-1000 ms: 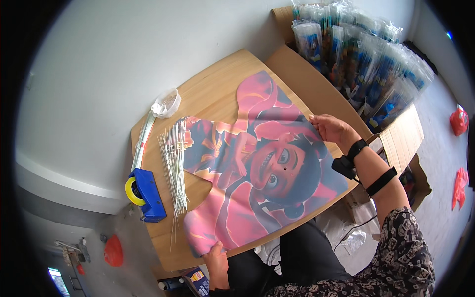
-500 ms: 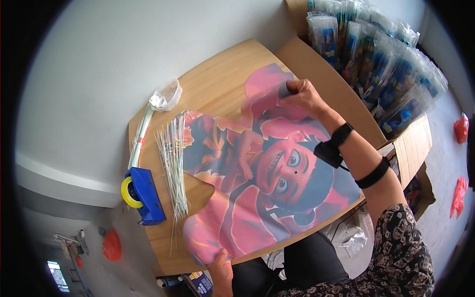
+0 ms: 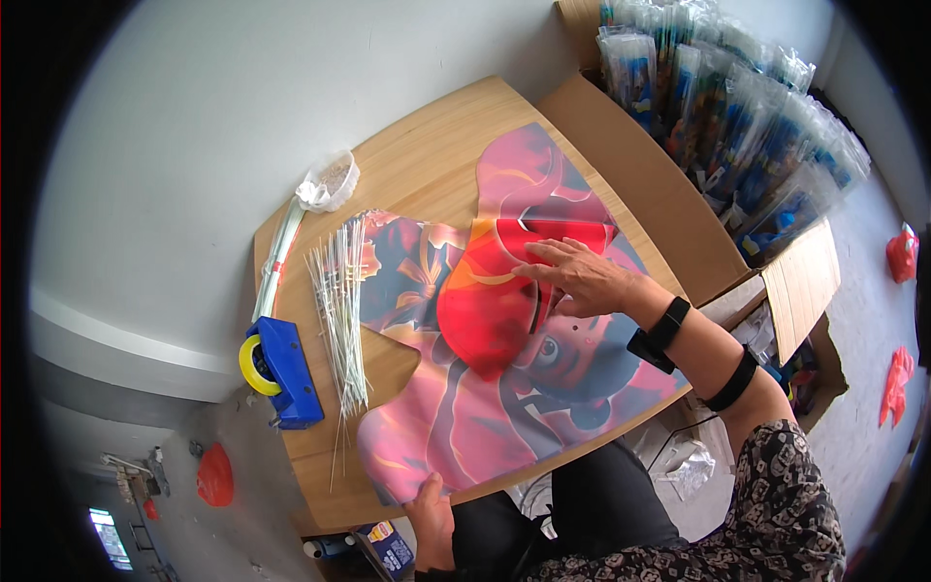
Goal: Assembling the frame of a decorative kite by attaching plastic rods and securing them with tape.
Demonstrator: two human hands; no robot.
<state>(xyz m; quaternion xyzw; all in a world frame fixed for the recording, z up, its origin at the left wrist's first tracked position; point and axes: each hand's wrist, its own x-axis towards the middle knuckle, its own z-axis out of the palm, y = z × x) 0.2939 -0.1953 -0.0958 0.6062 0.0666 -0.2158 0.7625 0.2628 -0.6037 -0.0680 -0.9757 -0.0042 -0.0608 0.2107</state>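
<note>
A thin, cut-out sheet [image 3: 456, 427] printed with a cartoon figure lies across the wooden table, mostly its paler side up. Over its middle is a folded flap [image 3: 490, 325] in brighter red and orange, hiding part of the printed face. My right hand [image 3: 582, 278] is over this flap, palm down, with its fingers spread. At the table's near edge, my left hand [image 3: 430, 514] grips the lower left corner of the sheet, thumb on top and the other fingers hidden. A bundle of thin white rods [image 3: 339, 330] lies beside the sheet's left side.
Left on the table [image 3: 417, 136] stand a blue tape dispenser [image 3: 291, 373] with yellow tape, a bundle of pale strips [image 3: 278, 257] and a small plastic tub [image 3: 337, 182]. A cardboard box [image 3: 640, 184] with many plastic-wrapped packets [image 3: 761, 136] adjoins the right side.
My right hand has moved from the sheet's upper edge down toward its middle, its fingers now spread. The bright red flap has appeared there. My left hand stays at the corner.
</note>
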